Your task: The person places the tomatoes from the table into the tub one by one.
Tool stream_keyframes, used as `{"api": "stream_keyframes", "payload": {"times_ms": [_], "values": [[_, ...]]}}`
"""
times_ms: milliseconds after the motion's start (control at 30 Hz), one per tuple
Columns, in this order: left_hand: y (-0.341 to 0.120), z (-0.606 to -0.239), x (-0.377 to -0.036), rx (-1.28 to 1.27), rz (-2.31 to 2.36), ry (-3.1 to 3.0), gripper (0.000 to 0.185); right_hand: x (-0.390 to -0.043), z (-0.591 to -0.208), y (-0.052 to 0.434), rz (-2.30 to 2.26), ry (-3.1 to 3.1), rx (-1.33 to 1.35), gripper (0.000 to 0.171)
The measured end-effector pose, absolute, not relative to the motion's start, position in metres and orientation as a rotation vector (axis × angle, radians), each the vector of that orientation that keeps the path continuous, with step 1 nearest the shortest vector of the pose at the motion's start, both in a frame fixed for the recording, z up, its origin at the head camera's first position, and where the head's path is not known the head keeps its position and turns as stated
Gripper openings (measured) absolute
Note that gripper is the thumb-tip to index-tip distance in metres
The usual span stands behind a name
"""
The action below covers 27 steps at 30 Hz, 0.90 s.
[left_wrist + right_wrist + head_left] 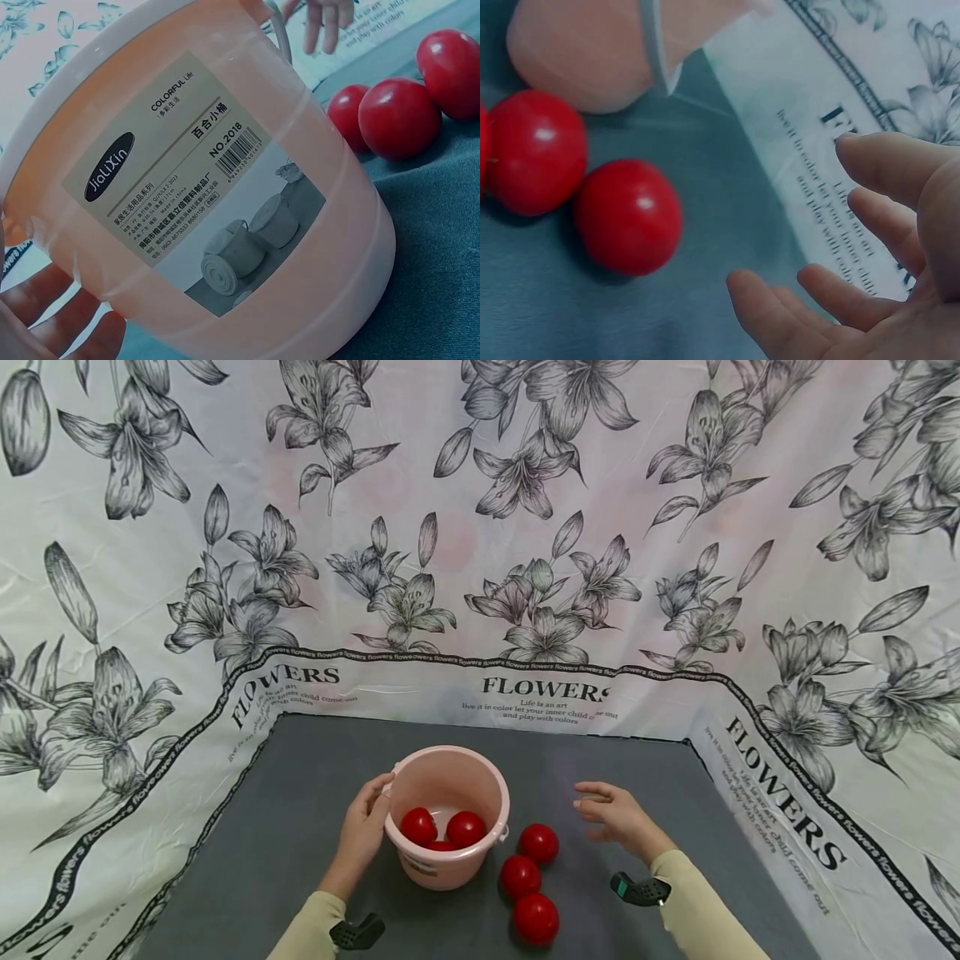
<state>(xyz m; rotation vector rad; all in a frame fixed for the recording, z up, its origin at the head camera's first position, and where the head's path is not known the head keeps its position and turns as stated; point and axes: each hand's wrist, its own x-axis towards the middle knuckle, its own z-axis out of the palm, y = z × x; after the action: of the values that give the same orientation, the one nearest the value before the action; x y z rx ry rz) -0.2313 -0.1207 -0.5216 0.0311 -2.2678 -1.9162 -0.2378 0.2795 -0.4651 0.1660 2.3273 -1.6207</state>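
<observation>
A: Container check. Pale pink round plastic bucket (447, 827) stands upright on the dark grey cloth-covered surface (300, 793), mouth up, long axis vertical. Its printed label (196, 196) faces the person.

B: Contents?

A: Three glossy red round balls inside (442, 829); one is mostly hidden under the other two. Three more red balls (529, 883) lie on the surface just beside the bucket's right side, in a short row running toward the person.

B: Left hand (365, 829)?

A: Pressed against the bucket's left wall, thumb up at the rim, fingers curved round the side. It holds the bucket.

B: Right hand (611, 814)?

A: Held above the surface to the right of the loose balls, palm turned inward, fingers spread and relaxed, gripping nothing. It is apart from the bucket and the balls.

B: Surroundings?

A: White flower-printed sheet (480, 527), lettered "FLOWERS", rises behind and on both sides of the surface.
</observation>
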Motion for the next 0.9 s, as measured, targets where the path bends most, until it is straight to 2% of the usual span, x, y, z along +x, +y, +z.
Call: {"api": "stream_keyframes", "payload": {"times_ms": [500, 900], "values": [[-0.122, -0.521, -0.229, 0.038, -1.930, -2.266, 0.036, -0.234, -0.524, 0.258, -1.660, 2.313, 0.232, 0.048], [-0.120, -0.523, -0.230, 0.052, -1.942, -2.247, 0.037, -0.238, -0.541, 0.229, -1.657, 2.313, 0.287, 0.042]]}}
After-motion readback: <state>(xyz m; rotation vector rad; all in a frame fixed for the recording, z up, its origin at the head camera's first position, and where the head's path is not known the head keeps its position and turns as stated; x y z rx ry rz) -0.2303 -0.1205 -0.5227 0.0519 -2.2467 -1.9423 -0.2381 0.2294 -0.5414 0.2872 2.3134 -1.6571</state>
